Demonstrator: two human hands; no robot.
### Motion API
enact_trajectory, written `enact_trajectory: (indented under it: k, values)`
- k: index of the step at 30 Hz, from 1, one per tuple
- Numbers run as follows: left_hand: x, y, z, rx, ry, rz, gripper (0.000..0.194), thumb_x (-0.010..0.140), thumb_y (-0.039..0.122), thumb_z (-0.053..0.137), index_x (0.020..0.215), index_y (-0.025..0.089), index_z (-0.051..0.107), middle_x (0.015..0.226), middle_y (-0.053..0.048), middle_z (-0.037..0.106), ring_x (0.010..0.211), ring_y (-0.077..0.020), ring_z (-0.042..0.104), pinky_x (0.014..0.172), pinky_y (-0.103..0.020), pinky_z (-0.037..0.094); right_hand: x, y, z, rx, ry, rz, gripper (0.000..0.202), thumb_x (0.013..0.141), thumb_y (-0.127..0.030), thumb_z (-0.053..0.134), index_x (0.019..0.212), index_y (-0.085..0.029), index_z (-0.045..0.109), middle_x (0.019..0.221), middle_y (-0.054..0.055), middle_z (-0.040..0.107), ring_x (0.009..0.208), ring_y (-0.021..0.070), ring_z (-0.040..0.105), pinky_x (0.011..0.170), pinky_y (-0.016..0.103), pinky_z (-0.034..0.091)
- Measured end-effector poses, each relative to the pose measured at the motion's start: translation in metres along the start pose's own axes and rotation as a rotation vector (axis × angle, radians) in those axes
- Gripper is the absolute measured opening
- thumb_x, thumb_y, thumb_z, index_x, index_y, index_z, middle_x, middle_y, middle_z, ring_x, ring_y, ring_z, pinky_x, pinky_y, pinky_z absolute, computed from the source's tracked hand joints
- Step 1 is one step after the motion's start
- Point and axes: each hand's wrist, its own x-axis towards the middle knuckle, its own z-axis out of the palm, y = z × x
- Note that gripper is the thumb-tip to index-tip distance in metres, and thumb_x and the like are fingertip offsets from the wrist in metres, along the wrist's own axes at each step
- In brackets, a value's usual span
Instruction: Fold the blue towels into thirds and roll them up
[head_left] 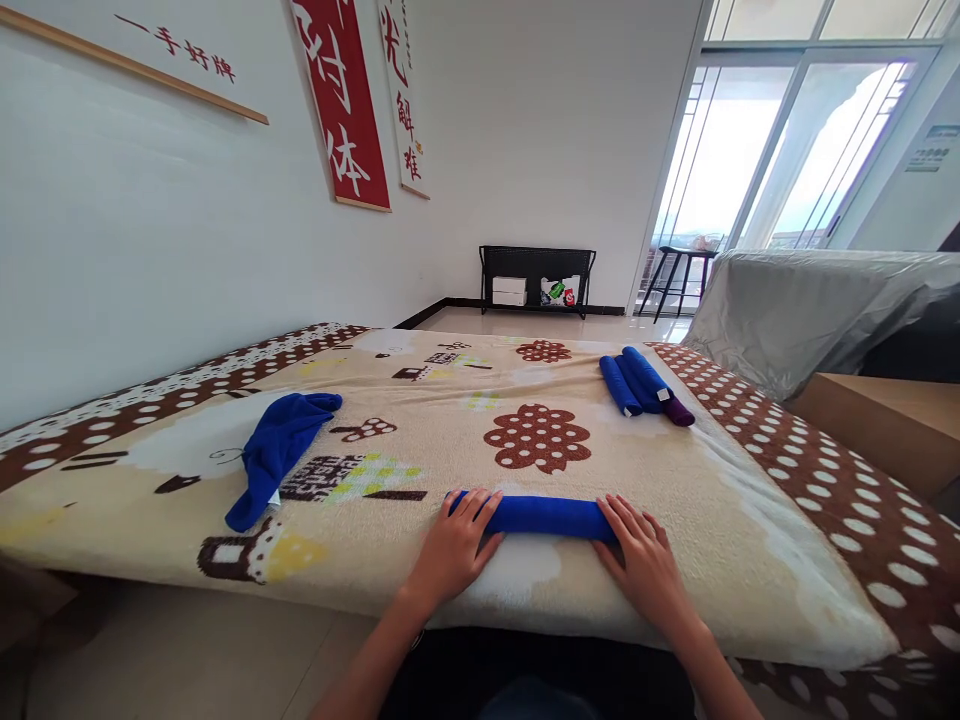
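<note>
A rolled blue towel (551, 515) lies crosswise on the patterned blanket (442, 450) near its front edge. My left hand (460, 540) is at the roll's left end, fingers over the top and thumb on the near side. My right hand (637, 545) grips the right end in the same way. Off to the left, a loose blue towel (281, 450) lies crumpled, with a small white tag at its lower edge. Several finished-looking rolls, blue ones (637, 380) and a purple one (680, 413), lie side by side at the back right.
The blanket has a brown dotted border (847, 490). Beyond it are a black rack (538, 262) with white items and a dark stool (679, 275). At right stand a plastic-covered piece (810, 300) and a cardboard box (885, 425). Scrolls (345, 110) hang on the left wall.
</note>
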Motion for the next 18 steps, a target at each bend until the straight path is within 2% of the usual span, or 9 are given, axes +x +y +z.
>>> enact_trajectory:
  k: [3,6,11,14,18]
  values:
    - [-0.010,-0.023,-0.004,0.010,-0.013,-0.032,0.046,0.098,0.041,0.044,0.141,0.026,0.044,0.142,-0.009,0.053,0.133,-0.0261,0.044,0.112,-0.050,0.023,-0.007,0.031,0.000,0.042,-0.061,0.019,0.051,0.094,-0.046,0.047,0.143,-0.032,0.044,0.143,0.005,0.052,0.131,0.0227,0.048,0.107,0.044,0.031]
    - [-0.015,-0.040,-0.002,0.003,-0.033,-0.063,0.049,0.097,0.047,0.043,0.142,0.028,0.043,0.145,-0.010,0.050,0.136,-0.0266,0.041,0.111,-0.050,0.024,-0.005,0.048,-0.001,0.116,-0.135,0.023,0.047,0.093,-0.048,0.049,0.139,-0.035,0.048,0.138,0.005,0.056,0.125,0.0217,0.053,0.105,0.043,0.033]
    - [-0.013,-0.059,-0.001,-0.049,-0.104,-0.065,0.053,0.096,0.050,0.045,0.145,0.031,0.040,0.145,-0.010,0.050,0.139,-0.0285,0.037,0.109,-0.050,0.026,0.006,0.059,-0.001,0.226,-0.174,0.023,0.047,0.089,-0.048,0.056,0.134,-0.035,0.054,0.136,0.006,0.057,0.123,0.0241,0.054,0.105,0.045,0.033]
    - [-0.008,-0.069,-0.002,-0.101,-0.164,-0.079,0.052,0.094,0.053,0.047,0.142,0.031,0.045,0.144,-0.009,0.052,0.138,-0.0298,0.039,0.109,-0.052,0.026,0.014,0.062,-0.004,0.310,-0.200,-0.014,0.045,0.088,-0.043,0.057,0.131,-0.033,0.056,0.132,0.007,0.059,0.120,0.0241,0.055,0.104,0.043,0.036]
    - [-0.005,-0.080,-0.002,-0.186,-0.149,-0.113,0.051,0.091,0.054,0.052,0.134,0.027,0.053,0.141,-0.010,0.055,0.134,-0.0296,0.044,0.109,-0.049,0.027,0.026,0.060,-0.014,0.385,-0.228,-0.022,0.042,0.084,-0.037,0.060,0.126,-0.030,0.060,0.119,0.006,0.066,0.110,0.0241,0.060,0.103,0.045,0.036]
